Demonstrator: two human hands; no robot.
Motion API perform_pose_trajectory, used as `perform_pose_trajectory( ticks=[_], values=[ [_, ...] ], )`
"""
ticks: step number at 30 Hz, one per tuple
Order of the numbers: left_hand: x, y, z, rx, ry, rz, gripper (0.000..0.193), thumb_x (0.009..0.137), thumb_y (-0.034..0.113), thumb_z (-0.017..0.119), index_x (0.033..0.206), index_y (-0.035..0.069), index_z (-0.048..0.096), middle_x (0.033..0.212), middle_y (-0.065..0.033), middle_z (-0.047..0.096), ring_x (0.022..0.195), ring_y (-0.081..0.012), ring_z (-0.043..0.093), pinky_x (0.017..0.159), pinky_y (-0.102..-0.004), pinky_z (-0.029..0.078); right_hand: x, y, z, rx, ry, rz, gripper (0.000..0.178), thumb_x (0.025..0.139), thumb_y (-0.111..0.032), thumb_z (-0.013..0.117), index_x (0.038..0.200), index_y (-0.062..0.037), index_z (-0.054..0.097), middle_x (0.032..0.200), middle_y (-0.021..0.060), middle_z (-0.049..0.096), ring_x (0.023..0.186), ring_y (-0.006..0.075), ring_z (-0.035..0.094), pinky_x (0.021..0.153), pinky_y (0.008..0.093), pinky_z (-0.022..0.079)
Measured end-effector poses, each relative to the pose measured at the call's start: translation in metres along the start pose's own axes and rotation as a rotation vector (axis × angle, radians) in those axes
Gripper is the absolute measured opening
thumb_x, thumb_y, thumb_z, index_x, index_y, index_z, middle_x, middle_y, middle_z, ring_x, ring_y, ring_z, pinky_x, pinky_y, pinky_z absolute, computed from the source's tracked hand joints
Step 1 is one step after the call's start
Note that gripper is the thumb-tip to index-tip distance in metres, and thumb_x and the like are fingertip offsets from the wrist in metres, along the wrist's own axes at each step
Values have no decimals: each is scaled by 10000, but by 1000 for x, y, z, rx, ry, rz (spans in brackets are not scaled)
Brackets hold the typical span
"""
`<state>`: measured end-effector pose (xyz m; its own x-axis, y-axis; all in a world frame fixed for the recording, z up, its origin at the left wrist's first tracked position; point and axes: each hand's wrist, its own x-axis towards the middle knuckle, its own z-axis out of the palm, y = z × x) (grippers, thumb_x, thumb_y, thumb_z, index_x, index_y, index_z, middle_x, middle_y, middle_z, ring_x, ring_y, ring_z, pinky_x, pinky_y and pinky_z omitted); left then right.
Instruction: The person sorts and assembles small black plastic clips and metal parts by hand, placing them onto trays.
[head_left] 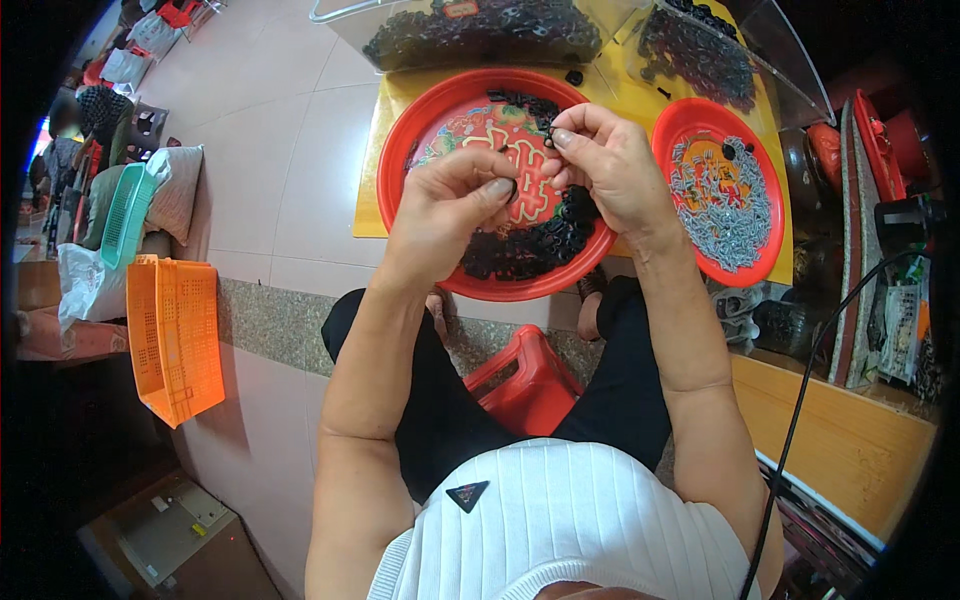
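Above a round red tray [392, 165] with a printed bottom, both my hands are raised close together. My left hand [435, 210] is closed, thumb and forefinger pinching a small black plastic part [513, 190]. Facing it, my right hand [612, 165] pinches another small black part [549, 136] between thumb and fingertips. Dark loose black parts [530, 250] lie heaped along the tray's near side, with more at its far right. To the right, a smaller red tray [662, 132] holds many thin silver metal pieces [722, 228], possibly screws, and a black piece or two.
Both trays rest on a yellow board [368, 205]. Two clear bins of black parts stand behind, the larger bin [355, 28] at left. A red stool [530, 385] is between my legs. At left stands an orange crate [178, 335]; a black cable [805, 385] hangs at right.
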<state>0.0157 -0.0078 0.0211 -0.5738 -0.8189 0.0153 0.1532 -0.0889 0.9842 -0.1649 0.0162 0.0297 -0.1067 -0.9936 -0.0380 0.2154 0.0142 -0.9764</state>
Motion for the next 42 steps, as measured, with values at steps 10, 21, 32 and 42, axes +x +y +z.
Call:
perform_pose_trajectory(
  ticks=[10, 21, 32, 42],
  values=[
    [2, -3, -12, -447, 14, -101, 187, 814, 35, 567, 994, -16, 578, 817, -86, 611, 645, -126, 584, 574, -225, 481, -1, 0, 3, -5, -82, 38, 111, 846, -70, 513, 918, 15, 515, 762, 62, 567, 629, 96, 573, 530, 189, 472],
    [3, -3, -9, -508, 78, -64, 248, 782, -1, 589, 1027, -3, 555, 794, -77, 595, 644, -143, 585, 543, -226, 463, -8, -5, 15, -75, -51, 36, 113, 804, -60, 538, 844, 45, 552, 659, 53, 572, 527, 80, 549, 467, 185, 448],
    [2, -4, -6, -466, 44, -23, 267, 764, -26, 599, 1027, -7, 557, 796, -80, 597, 664, -131, 576, 582, -239, 470, -13, -9, 22, -77, -48, 17, 90, 788, -52, 544, 806, 35, 555, 650, 49, 577, 514, 61, 544, 443, 175, 447],
    [2, -7, -4, -450, 58, 12, 249, 757, -31, 607, 1001, -17, 558, 797, -82, 600, 667, -124, 572, 577, -238, 474, -13, -7, 23, -109, -34, 13, 86, 789, -52, 541, 799, 34, 551, 643, 50, 576, 519, 61, 546, 448, 182, 462]
  ],
)
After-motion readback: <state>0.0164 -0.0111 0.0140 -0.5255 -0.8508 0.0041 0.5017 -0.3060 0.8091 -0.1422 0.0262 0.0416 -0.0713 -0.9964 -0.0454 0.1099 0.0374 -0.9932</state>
